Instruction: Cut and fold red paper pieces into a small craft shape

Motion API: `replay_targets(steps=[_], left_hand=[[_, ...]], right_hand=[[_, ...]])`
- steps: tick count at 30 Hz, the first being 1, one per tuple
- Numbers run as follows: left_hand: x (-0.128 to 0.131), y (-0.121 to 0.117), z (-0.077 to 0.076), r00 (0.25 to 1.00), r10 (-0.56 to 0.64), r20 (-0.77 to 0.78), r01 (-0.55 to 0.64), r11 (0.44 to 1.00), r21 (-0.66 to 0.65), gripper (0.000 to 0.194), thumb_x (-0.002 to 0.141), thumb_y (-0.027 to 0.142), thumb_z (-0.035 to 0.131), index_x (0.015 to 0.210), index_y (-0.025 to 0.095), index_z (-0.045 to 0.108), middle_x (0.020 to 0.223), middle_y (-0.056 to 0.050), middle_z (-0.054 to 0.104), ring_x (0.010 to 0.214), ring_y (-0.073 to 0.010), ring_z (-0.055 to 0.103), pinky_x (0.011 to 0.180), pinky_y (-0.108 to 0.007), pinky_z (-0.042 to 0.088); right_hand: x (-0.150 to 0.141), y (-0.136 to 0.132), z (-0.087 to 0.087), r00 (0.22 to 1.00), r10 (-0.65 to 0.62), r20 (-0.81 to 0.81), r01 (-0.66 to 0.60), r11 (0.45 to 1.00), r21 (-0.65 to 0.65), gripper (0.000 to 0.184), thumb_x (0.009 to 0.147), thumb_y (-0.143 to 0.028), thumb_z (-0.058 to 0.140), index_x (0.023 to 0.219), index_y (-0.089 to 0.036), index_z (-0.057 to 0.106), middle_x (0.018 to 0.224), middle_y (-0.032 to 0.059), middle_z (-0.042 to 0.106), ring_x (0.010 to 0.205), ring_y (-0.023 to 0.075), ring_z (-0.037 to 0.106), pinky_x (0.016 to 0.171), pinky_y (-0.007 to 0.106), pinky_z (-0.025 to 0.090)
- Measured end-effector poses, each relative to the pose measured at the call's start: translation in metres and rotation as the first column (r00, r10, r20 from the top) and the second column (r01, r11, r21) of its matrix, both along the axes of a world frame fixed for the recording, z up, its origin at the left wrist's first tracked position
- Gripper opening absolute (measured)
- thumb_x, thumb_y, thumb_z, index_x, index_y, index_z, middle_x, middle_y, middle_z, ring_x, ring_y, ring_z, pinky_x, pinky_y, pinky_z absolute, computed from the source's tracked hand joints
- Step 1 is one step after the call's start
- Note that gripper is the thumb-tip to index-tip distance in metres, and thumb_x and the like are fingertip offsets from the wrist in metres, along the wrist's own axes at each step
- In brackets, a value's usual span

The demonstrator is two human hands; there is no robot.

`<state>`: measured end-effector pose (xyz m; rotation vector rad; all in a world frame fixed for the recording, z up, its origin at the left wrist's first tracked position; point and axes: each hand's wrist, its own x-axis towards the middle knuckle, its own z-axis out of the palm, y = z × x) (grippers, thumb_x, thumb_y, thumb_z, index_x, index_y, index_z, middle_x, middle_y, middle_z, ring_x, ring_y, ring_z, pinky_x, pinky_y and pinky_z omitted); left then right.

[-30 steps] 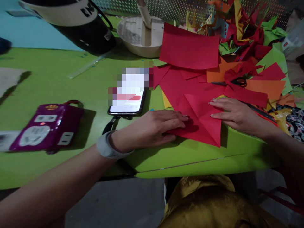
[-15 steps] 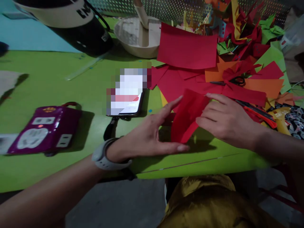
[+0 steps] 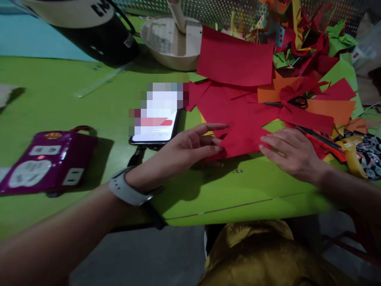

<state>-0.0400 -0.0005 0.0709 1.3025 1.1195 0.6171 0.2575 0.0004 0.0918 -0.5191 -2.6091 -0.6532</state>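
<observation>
Bright-green flat tabletop [image 3: 193, 198], thin dark seam [image 3: 238, 205] near its front edge, pale-blue flat surface [image 3: 38, 37] at far left, grey perforated panel [image 3: 217, 8] behind, grey floor [image 3: 139, 254] below, thin dark-red bars [image 3: 348, 250] lower right, dim light.

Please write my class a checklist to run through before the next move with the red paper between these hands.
1. Left hand at the red paper: ok, at its left side.
2. Right hand touching the paper: cannot tell; its fingertips are at the right edge.
3. Scissors away from both hands: ok, lying among sheets farther back.
4. No tools near the right wrist: not ok, an orange tool lies close by.
5. Phone off the paper: ok, to its left.
6. Crease sharp: cannot tell.
</observation>
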Motion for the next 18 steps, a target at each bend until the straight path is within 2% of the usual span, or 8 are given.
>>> replay_targets(steps=[3, 6, 7, 8, 10, 13, 16, 18], left_hand=[[0.002, -0.006, 0.002, 0.959, -0.062, -0.278, 0.134, 0.959, 0.251, 0.049, 0.09, 0.046, 0.065, 0.132, 0.022, 0.069, 0.091, -0.007, 0.077, 0.076, -0.0221, 0.074, 0.06, -0.028, 0.056], [0.004, -0.014, 0.001, 0.877, 0.155, -0.455, 0.195, 0.75, 0.632, 0.035, 0.095, 0.044, 0.061, 0.117, 0.02, 0.075, 0.096, -0.009, 0.077, 0.083, -0.0232, 0.073, 0.068, -0.031, 0.057], [0.005, -0.016, 0.0, 0.878, 0.187, -0.441, 0.196, 0.699, 0.687, 0.031, 0.096, 0.041, 0.061, 0.114, 0.02, 0.075, 0.099, -0.01, 0.077, 0.084, -0.0227, 0.073, 0.071, -0.031, 0.057], [0.006, -0.017, 0.0, 0.896, 0.175, -0.409, 0.183, 0.693, 0.697, 0.028, 0.097, 0.039, 0.061, 0.113, 0.02, 0.075, 0.099, -0.009, 0.077, 0.083, -0.0216, 0.073, 0.071, -0.031, 0.058], [0.008, -0.017, 0.0, 0.948, 0.074, -0.311, 0.134, 0.791, 0.597, 0.026, 0.098, 0.038, 0.062, 0.113, 0.019, 0.074, 0.094, -0.007, 0.077, 0.077, -0.019, 0.072, 0.065, -0.028, 0.057], [0.01, -0.014, 0.001, 0.989, -0.007, -0.148, 0.058, 0.938, 0.343, 0.03, 0.099, 0.041, 0.065, 0.117, 0.018, 0.07, 0.084, -0.005, 0.077, 0.066, -0.0169, 0.07, 0.055, -0.025, 0.056], [0.008, -0.012, -0.001, 0.989, -0.058, -0.14, 0.095, 0.957, 0.274, 0.031, 0.102, 0.043, 0.062, 0.119, 0.018, 0.07, 0.082, -0.004, 0.077, 0.061, -0.0162, 0.069, 0.054, -0.026, 0.057], [0.006, -0.014, -0.004, 0.958, -0.032, -0.283, 0.157, 0.889, 0.431, 0.032, 0.103, 0.046, 0.06, 0.119, 0.021, 0.072, 0.091, -0.007, 0.078, 0.07, -0.019, 0.072, 0.062, -0.03, 0.06]], right_hand=[[0.002, -0.002, -0.016, 0.999, 0.027, 0.033, -0.024, 0.996, -0.085, 0.028, 0.104, -0.008, 0.049, 0.1, -0.017, 0.075, 0.097, 0.005, 0.078, 0.088, 0.0177, 0.062, 0.082, 0.034, 0.051], [0.001, -0.004, -0.027, 0.999, 0.033, 0.014, -0.03, 0.983, -0.183, 0.028, 0.103, -0.009, 0.049, 0.102, -0.017, 0.076, 0.108, 0.0084, 0.079, 0.098, 0.02, 0.064, 0.091, 0.039, 0.052], [0.0, -0.005, -0.029, 1.0, 0.023, -0.002, -0.023, 0.977, -0.212, 0.027, 0.104, -0.011, 0.05, 0.104, -0.018, 0.076, 0.116, 0.0093, 0.078, 0.105, 0.0213, 0.065, 0.095, 0.041, 0.053], [-0.002, -0.006, -0.03, 1.0, 0.007, -0.018, -0.011, 0.973, -0.229, 0.026, 0.105, -0.014, 0.051, 0.108, -0.019, 0.076, 0.123, 0.0098, 0.077, 0.111, 0.0224, 0.065, 0.099, 0.043, 0.053], [-0.004, -0.008, -0.028, 0.999, -0.024, -0.04, 0.015, 0.975, -0.222, 0.022, 0.105, -0.019, 0.055, 0.114, -0.018, 0.074, 0.13, 0.0116, 0.075, 0.116, 0.0232, 0.065, 0.1, 0.042, 0.053], [-0.006, -0.008, -0.024, 0.999, -0.018, -0.047, 0.01, 0.988, -0.151, 0.02, 0.103, -0.018, 0.057, 0.114, -0.016, 0.074, 0.123, 0.0121, 0.078, 0.111, 0.0218, 0.067, 0.097, 0.038, 0.054], [-0.004, -0.007, -0.021, 1.0, 0.022, 0.008, -0.021, 0.994, -0.104, 0.027, 0.103, -0.01, 0.051, 0.106, -0.021, 0.076, 0.111, 0.0057, 0.081, 0.1, 0.0184, 0.069, 0.093, 0.037, 0.054], [-0.003, -0.007, -0.021, 0.999, 0.032, 0.038, -0.028, 0.995, -0.097, 0.031, 0.103, -0.007, 0.049, 0.102, -0.022, 0.077, 0.104, 0.0035, 0.081, 0.094, 0.017, 0.068, 0.089, 0.036, 0.053]])
